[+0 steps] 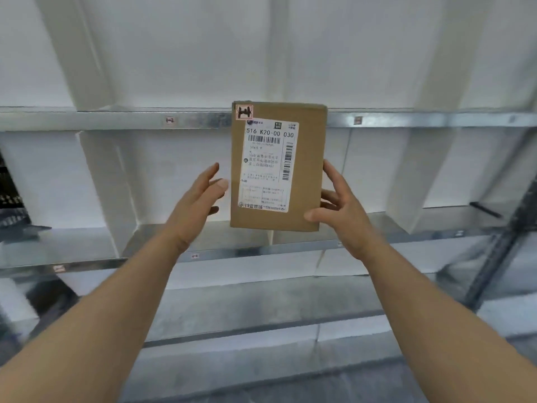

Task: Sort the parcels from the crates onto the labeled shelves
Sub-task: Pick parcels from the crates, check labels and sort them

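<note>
A flat brown cardboard parcel (pixel 308 170) stands upright in front of the metal shelves, its white shipping label and a small red-bordered sticker at its top left corner facing me. My right hand (pixel 340 210) grips its lower right edge, thumb on the front and fingers behind. My left hand (pixel 200 199) is just left of the parcel with relaxed fingers, a small gap between thumb and box. The parcel's top reaches the upper shelf rail (pixel 116 120), which carries small label tags (pixel 170 120).
White upright dividers (pixel 107 181) split the shelf levels into bays. A lower shelf rail (pixel 261 251) carries more small tags. Dark items (pixel 11 205) lie in the bay at the far left. A dark metal post (pixel 499 251) stands at the right.
</note>
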`<state>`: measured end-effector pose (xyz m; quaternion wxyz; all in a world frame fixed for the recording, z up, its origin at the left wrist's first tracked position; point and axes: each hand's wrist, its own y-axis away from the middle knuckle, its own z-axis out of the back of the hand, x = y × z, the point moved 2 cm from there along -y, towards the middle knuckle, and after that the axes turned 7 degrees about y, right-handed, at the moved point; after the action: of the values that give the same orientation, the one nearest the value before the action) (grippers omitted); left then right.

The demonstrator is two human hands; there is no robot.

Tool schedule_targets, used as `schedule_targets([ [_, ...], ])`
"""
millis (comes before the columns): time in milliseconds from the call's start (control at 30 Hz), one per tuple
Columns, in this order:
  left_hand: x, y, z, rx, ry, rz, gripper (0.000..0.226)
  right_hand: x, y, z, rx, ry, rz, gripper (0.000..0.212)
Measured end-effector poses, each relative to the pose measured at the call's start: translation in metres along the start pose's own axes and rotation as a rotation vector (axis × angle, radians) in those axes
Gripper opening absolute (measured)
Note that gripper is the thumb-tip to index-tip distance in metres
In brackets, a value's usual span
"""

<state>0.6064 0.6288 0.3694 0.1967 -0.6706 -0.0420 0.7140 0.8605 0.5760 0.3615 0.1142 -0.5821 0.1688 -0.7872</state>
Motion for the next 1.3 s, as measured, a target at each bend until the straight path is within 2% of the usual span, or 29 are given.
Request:
schedule_targets([
  [100,-0.004,-0.025,-0.047,0.028,-0.140,-0.087,0.052,-0.005,0.003,0.051,-0.077,0.057,-0.007,0.093],
  [200,-0.014,-0.054,-0.092,0.067,-0.334,-0.178,0.057,-0.010,0.004,0.101,-0.139,0.090,-0.001,0.095],
  [333,-0.029,-0.092,-0.152,0.101,-0.475,-0.275,0.061,-0.021,0.002,0.166,-0.212,0.091,0.000,0.099],
  [467,-0.038,-0.130,-0.214,0.170,-0.557,-0.385,0.064,-0.033,-0.005,0.233,-0.281,0.093,-0.011,0.099],
  [667,-0.052,-0.181,-0.304,0.222,-0.671,-0.522,0.071,-0.045,-0.008,0.331,-0.387,0.154,0.003,0.087],
  [867,-0.074,-0.209,-0.391,0.289,-0.693,-0.623,0.070,-0.060,-0.005,0.423,-0.468,0.151,0.019,0.099],
  [1033,-0.092,-0.238,-0.456,0.251,-0.784,-0.671,0.070,-0.067,-0.026,0.499,-0.477,0.157,0.060,0.097],
  [1300,-0.117,-0.279,-0.539,0.132,-0.930,-0.636,0.070,-0.079,-0.100,0.612,-0.338,0.198,0.147,0.096],
])
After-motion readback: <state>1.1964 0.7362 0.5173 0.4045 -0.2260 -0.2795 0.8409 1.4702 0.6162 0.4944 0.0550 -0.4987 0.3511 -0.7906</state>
